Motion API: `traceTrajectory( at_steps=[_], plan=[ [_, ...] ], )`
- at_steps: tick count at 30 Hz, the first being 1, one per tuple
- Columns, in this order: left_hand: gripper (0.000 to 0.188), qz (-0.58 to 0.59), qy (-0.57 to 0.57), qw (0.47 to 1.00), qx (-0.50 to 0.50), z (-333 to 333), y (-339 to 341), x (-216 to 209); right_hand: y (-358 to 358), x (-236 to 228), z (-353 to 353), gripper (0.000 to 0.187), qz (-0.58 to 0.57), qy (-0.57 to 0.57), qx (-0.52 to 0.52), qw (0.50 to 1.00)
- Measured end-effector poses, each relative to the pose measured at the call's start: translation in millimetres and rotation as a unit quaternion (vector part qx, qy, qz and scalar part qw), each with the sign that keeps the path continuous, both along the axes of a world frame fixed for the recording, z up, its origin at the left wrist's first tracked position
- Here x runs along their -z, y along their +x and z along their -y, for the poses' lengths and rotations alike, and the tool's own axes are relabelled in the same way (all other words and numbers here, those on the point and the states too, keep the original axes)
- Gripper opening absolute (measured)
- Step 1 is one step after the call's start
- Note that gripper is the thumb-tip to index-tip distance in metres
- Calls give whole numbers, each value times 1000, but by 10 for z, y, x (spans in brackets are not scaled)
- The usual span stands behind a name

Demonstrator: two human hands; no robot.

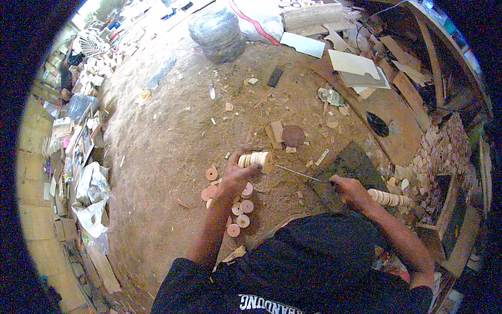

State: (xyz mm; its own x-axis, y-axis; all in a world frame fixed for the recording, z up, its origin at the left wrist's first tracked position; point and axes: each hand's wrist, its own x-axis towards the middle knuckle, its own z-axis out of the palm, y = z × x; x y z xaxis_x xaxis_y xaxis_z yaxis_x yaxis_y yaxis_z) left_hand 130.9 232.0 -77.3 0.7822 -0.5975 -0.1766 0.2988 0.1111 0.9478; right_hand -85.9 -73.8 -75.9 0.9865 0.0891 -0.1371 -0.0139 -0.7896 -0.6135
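Observation:
My left hand [240,170] is closed around a short stack of pale round wooden discs [257,159], held on its side above the dirt floor. From the stack's right end a thin metal rod [297,172] runs to my right hand [351,191]. The fingers of that hand are wrapped round the rod's near end, so any handle is hidden. Whether the tip is inside a disc or only touching it, I cannot tell. Several loose discs [242,221], some with a centre hole, lie below my left forearm. Beside my right forearm rests a longer row of discs [389,198].
A dark flat sheet [342,170] lies under my right hand. Farther off are a brown round piece [293,136], wood scraps [273,135] and a crumpled plastic bottle [330,96]. A grey drum-like container [217,36] stands at the back. Boards [361,70] and offcuts crowd the right.

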Motion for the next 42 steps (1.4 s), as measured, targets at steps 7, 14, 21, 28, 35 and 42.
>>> traceTrajectory(
  at_steps=[7, 14, 21, 28, 35, 42],
  plan=[
    [50, 202, 190, 943, 184, 233, -124, -414, 41, -5, -65, 51, 23, -24, -8, 999],
    [52, -22, -74, 975, 209, 327, -126, -130, 30, -124, -88, 43, -33, -14, 39, 999],
    [41, -117, -153, 971, 140, 655, -624, 267, 58, -55, -84, 30, -21, 15, 69, 997],
    [38, -17, 46, 977, 209, 814, -838, 337, 185, -363, -159, 29, -17, -17, 111, 994],
    [44, 170, -115, 976, 67, 933, -807, 132, 480, -759, -400, 30, 114, -85, -87, 986],
    [57, 266, -12, 962, 67, 735, -492, 43, 373, -485, -249, 34, -86, -159, -128, 975]
  ],
)
